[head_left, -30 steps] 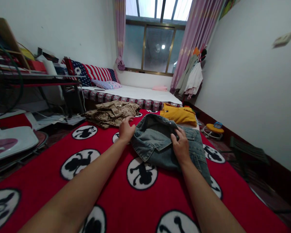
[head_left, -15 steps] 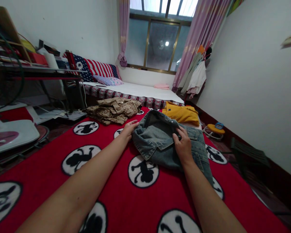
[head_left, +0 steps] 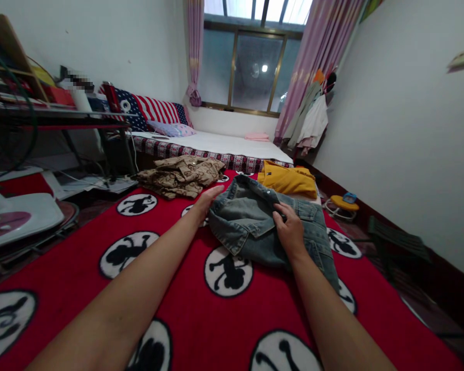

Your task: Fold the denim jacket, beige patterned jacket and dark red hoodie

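A blue denim jacket [head_left: 263, 234] lies folded on the red blanket [head_left: 201, 319], its collar toward the left and its chest pockets toward the right. My left hand [head_left: 209, 202] rests against the collar's left edge, fingers stretched out, some of them hidden behind the cloth. On the front edge below the collar, my right hand [head_left: 290, 226] has its thumb and curled fingers on the denim near a button. The neck opening gapes between both hands.
Behind the jacket lie a crumpled brown patterned garment [head_left: 181, 175] and a folded yellow garment [head_left: 288, 178]. A cluttered desk [head_left: 58, 113] stands left, a white-covered bed [head_left: 224, 142] under the window. A yellow stool [head_left: 343, 203] stands on the floor at right.
My left hand's fingers have straightened at the collar edge, with the thumb raised. The collar and my right hand have shifted slightly left in view.
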`<action>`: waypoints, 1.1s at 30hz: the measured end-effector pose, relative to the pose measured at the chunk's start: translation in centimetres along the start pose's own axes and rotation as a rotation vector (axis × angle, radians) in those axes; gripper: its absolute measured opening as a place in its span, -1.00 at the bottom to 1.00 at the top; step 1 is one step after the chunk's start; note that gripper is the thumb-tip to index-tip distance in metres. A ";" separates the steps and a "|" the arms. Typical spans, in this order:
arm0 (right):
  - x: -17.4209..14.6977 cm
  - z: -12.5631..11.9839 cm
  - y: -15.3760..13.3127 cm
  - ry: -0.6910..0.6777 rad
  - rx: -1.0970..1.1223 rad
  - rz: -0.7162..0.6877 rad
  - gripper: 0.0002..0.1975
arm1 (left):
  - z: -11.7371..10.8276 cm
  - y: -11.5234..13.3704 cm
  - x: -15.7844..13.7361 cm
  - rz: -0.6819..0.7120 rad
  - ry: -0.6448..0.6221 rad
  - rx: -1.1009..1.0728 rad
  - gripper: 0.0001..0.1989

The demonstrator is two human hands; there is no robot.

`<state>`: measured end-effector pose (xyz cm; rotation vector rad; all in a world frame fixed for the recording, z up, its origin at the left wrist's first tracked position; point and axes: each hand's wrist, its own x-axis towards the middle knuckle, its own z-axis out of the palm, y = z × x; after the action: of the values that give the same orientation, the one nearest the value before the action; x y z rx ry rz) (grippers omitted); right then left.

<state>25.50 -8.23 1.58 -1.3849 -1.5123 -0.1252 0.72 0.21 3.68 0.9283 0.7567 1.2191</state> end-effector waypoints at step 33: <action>-0.1 -0.3 -0.6 -0.137 -0.075 -0.135 -0.77 | 7.4 -6.2 -6.9 0.882 -0.281 1.645 -0.45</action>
<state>25.17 -8.66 2.01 -1.3731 -1.7307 -0.1753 8.57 -8.43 1.33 2.9384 1.1209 0.9162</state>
